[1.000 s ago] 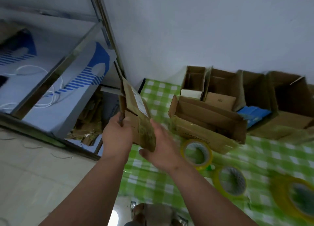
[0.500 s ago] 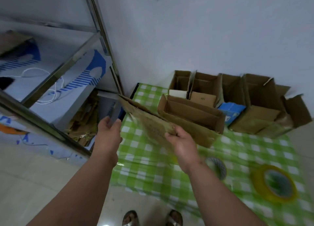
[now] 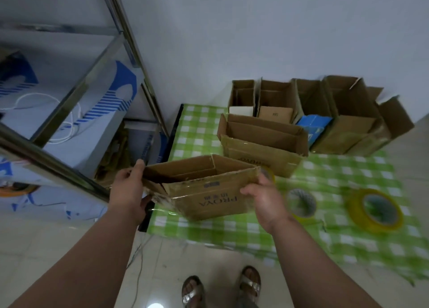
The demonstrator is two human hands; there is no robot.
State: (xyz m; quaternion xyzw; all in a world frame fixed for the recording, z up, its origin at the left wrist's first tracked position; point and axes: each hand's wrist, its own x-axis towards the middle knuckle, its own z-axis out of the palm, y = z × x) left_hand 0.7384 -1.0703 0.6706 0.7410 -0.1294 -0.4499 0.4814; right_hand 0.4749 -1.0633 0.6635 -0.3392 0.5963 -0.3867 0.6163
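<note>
**Carton opened out, base comes next**

The cardboard box [image 3: 209, 191] sits between both hands over the near left corner of the worktop [image 3: 199, 126], mouth upward, printed near face upside down; whether its lower edge touches the green checked cloth cannot be told. The left hand [image 3: 128, 189] has a grip on the left end, thumb over the top edge. The right hand [image 3: 264, 198] clasps the right corner, fingers wrapped round it. The step looks like squaring a flat carton into shape. Next it likely needs setting down or turning over so the flaps can be closed, with a tape roll [image 3: 301, 203] just beside the right hand and a yellow tape roll [image 3: 376, 210] farther right. Behind stands an open carton [image 3: 262, 150], then a row of cartons [image 3: 336, 113] along the wall. A metal rack [image 3: 69, 99] stands left.
</note>
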